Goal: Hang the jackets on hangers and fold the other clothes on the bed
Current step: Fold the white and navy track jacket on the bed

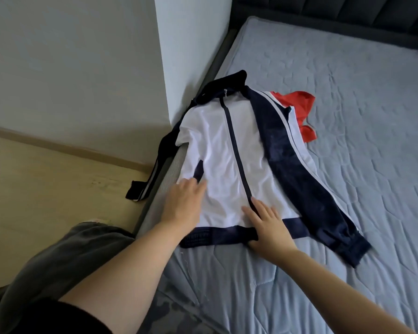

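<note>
Grey quilted bed (pixel 348 116) carries the white and navy jacket (pixel 217 150), laid flat and zipped at its left edge, likely for smoothing before hanging; left hand (pixel 186 203) and right hand (pixel 268 225) press near the hem, fingers spread, holding nothing; one sleeve (pixel 150 174) hangs off the jacket's left, red garment (pixel 297 104) peeks from beyond it.

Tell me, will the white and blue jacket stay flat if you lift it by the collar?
Probably not. The track jacket looks thin and wrinkly, so it would likely droop. One sleeve already dangles limply off the bed edge. Its smooth fabric may slide easily.
</note>
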Tool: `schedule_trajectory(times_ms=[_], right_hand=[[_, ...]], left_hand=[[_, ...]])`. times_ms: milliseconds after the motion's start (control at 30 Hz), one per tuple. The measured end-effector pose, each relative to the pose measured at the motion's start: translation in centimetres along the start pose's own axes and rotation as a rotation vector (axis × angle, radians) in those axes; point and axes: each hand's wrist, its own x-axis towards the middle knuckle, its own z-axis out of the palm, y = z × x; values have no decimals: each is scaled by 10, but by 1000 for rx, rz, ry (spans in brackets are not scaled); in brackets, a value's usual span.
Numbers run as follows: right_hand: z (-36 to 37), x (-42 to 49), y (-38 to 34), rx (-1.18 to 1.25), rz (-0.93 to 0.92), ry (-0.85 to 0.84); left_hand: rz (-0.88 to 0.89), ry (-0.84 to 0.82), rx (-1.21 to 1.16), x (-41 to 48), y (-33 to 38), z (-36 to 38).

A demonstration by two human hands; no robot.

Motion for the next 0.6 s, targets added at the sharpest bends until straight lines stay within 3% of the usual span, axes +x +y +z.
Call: schedule_trajectory(times_ms=[67,133,200,233,300,333,400,467,533,600], right_hand=[[-1,-1,-2,80,-20,-44],[-11,2,1,382,33,-210],[-34,7,11,923,221,-346],[-44,9,19,1281,353,-323],[-54,12,38,1989,708,-152],[-55,15,45,2171,856,-28],[-57,20,58,2347,1058,261],[-60,26,70,2337,1173,486],[-70,29,88,2067,1242,589],[-103,41,110,1805,1127,657]], left_hand=[[323,-22,-105,-6,18,4],[366,-193,-119,-15,36,13],[274,-348,-71,-21,43,27],[248,-395,-41,-22,44,32],[251,-406,16,-21,46,36],[258,-397,34,-19,48,36],[258,-396,54,-13,53,36],[258,-404,59,-7,62,35],[269,-427,79,0,75,33],[296,-427,86,6,88,31]])
